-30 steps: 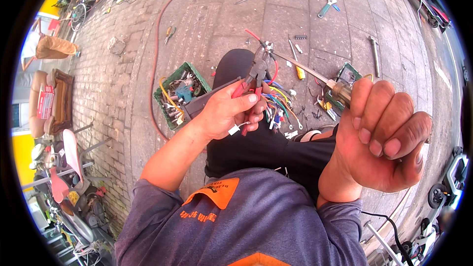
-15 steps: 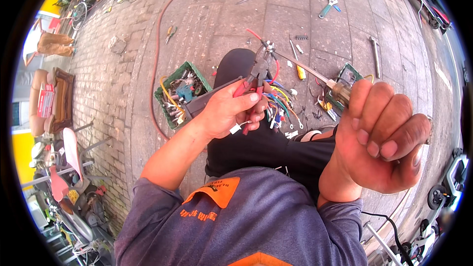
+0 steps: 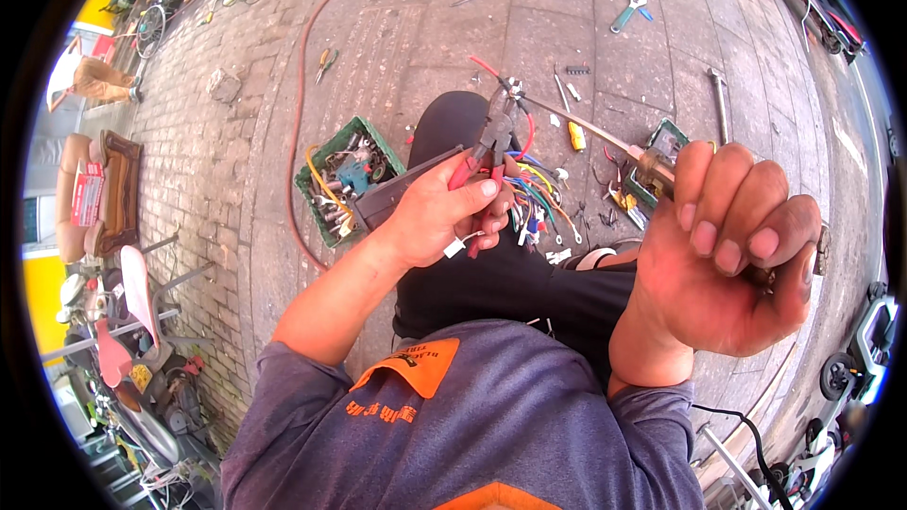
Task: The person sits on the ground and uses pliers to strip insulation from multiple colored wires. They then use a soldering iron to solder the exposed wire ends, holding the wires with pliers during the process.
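My left hand is closed round the red handles of a pair of pliers. Their jaws grip a small metal piece with a red wire at it. From the right, a screwdriver reaches over with its tip at that metal piece. Its brownish see-through handle is in my right hand, with the fingers curled and the handle's end hidden. Below the pliers hangs a bundle of coloured wires with connectors, beside a dark flat box over my leg. A white connector shows under my left fingers.
A green crate of tools stands left of my knee, a smaller green crate to the right. On the paving lie an adjustable wrench, a hammer and a yellow-handled screwdriver. A hose runs along the left.
The fingers of my right hand have shifted and turned a little at the screwdriver handle. My left hand and the pliers stay nearly still. A person at far left has moved slightly.
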Available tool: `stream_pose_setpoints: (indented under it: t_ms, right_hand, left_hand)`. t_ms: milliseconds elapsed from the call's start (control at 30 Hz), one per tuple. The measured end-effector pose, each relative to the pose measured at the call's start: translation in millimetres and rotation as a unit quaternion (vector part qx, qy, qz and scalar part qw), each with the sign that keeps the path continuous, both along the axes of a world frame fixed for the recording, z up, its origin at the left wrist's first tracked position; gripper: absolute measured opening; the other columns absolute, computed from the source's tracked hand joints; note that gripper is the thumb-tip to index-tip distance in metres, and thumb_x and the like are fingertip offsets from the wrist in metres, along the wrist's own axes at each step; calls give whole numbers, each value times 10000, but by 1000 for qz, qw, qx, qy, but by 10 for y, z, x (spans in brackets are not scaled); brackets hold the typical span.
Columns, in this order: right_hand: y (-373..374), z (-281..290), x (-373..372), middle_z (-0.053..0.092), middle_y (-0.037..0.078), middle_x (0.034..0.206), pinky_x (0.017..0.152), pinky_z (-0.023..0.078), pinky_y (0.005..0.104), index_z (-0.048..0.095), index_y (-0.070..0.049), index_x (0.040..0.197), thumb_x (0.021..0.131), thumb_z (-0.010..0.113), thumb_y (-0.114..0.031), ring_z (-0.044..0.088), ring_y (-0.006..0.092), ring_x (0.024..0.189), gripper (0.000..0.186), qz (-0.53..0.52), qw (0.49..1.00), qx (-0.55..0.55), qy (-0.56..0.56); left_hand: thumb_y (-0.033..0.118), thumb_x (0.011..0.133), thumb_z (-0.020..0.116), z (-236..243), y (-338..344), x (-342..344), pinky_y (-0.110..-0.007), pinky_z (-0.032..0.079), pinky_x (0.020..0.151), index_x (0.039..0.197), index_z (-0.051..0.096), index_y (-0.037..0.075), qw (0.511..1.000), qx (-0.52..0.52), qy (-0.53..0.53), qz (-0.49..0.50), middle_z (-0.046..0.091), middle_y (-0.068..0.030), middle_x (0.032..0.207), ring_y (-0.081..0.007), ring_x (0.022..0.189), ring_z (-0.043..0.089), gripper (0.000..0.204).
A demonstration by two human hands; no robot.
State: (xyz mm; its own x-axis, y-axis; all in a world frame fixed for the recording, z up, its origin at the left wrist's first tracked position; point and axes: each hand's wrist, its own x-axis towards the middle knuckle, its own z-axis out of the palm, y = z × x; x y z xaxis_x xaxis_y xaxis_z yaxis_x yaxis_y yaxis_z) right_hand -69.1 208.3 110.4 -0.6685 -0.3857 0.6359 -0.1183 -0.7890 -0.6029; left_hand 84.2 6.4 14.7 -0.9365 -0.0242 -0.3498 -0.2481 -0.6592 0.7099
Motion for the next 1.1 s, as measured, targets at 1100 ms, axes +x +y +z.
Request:
stream_pose_setpoints:
  t_ms: [1100]
  right_hand:
    - [393, 221, -339, 632, 75, 977, 822, 436, 233, 621, 30, 1090, 997, 568, -604, 586, 131, 860, 643, -266, 869, 402, 110]
  left_hand:
    - [213, 1015, 693, -40, -173, 52, -339, 472, 660, 1361, 519, 71, 1000, 17, -8, -7, 526, -60, 955, -170, 801, 525, 413]
